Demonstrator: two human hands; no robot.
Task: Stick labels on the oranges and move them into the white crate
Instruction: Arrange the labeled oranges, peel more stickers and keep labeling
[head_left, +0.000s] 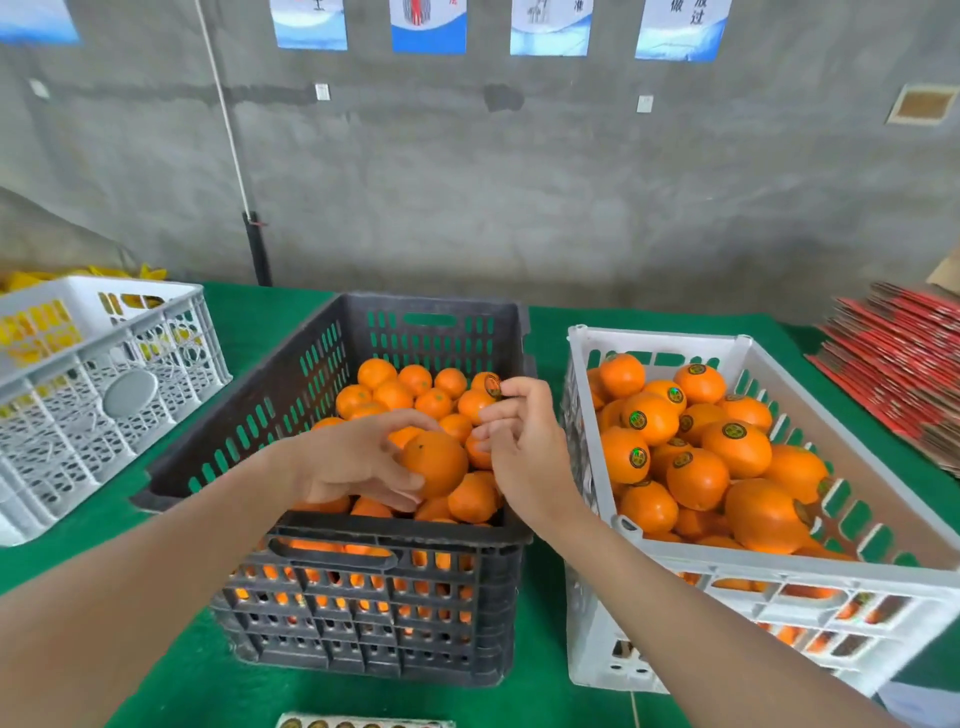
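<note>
While my left hand (353, 462) cups the bare orange (436, 462), fingers curled round its near and lower side, the fruit sits raised just above the heap in the black crate (332, 540), with its skin facing up and to the right. That open face is where I judge the sticker should go.

At about one o'clock from the orange, my right hand (524, 441) pinches a round dark label (492, 385) at the tips of thumb and forefinger, the other fingers loosely bent. I cannot tell for sure which side of the label is tacky.

To do this well, I'd keep the orange steady and turn it slightly so a smooth patch, away from the dimpled stem end, meets the label. I'd bring the label down flat, land one edge, then roll a fingertip across so no crease or lifted rim is left. A light press should do; the peel looks soft enough to bruise if squeezed.

At three o'clock from the orange stands the white crate (779, 566), already well filled with labelled fruit. I'd set the orange into a hollow there, not drop it, with the sticker up like its neighbours.

At six o'clock, at the bottom edge of the view, a label sheet (363, 722) lies on the green cloth (156, 675). At nine o'clock is a second pale crate (104, 332), and far off at three o'clock a red stack (904, 364).
</note>
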